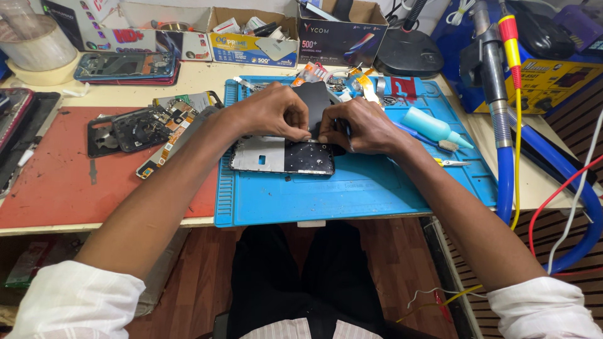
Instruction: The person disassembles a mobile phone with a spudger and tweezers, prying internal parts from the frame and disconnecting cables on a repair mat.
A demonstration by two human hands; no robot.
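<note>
Both hands, left hand (273,113) & right hand (361,125), pinching black sheet (314,100) half lifted off opened phone frame (279,156) on blue mat (352,188), lower edge seemingly not yet free.

Your bench beyond the blue mat (377,194)
You have a teal squeeze bottle (430,125), cardboard boxes (339,37), a tape roll (34,44) and an opened phone (135,129) nearby.

Open blue mat (352,194) front; teal bottle (430,125), tweezers (451,163) crowding rt side.
</note>
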